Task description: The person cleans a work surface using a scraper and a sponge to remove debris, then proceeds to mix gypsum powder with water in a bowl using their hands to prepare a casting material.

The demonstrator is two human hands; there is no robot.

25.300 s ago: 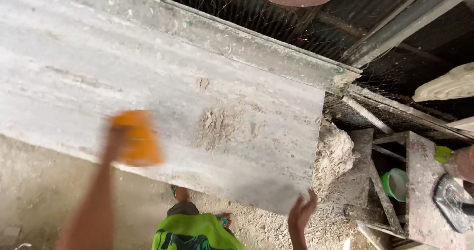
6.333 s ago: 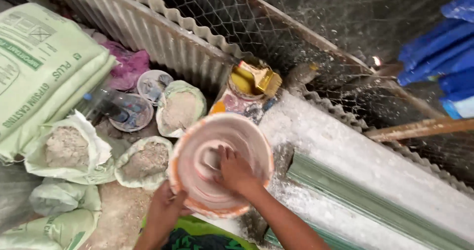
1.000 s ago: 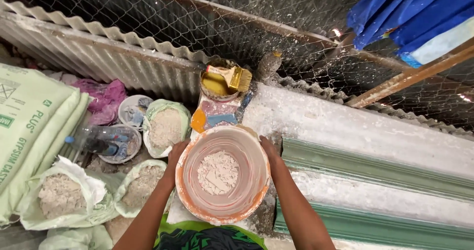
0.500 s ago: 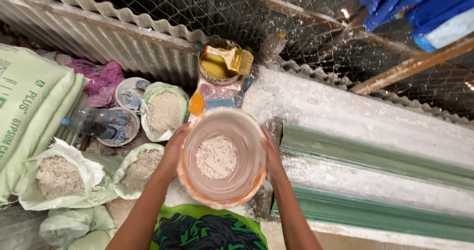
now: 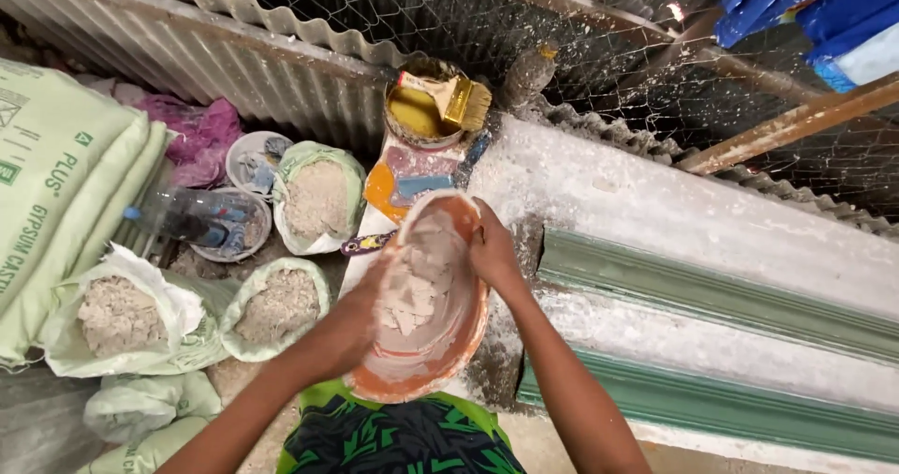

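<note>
Bowl (image 5: 426, 319) of cracked white plaster, tipped left.
Both hands grasp its rim: left (image 5: 361, 319), right (image 5: 493, 249); the paint tin (image 5: 426, 109) (brush across it) stands just beyond. Half a second ago the bowl sat level.

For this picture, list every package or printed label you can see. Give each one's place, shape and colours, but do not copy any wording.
Stacked sacks: far left, large, pale green, dark green print.
Open bags of grey-white powder: lower left, pale green, tops rolled down.
Plastic bottle: lying in a small bowl, clear, blue cap and label.
No signs or screens.
</note>
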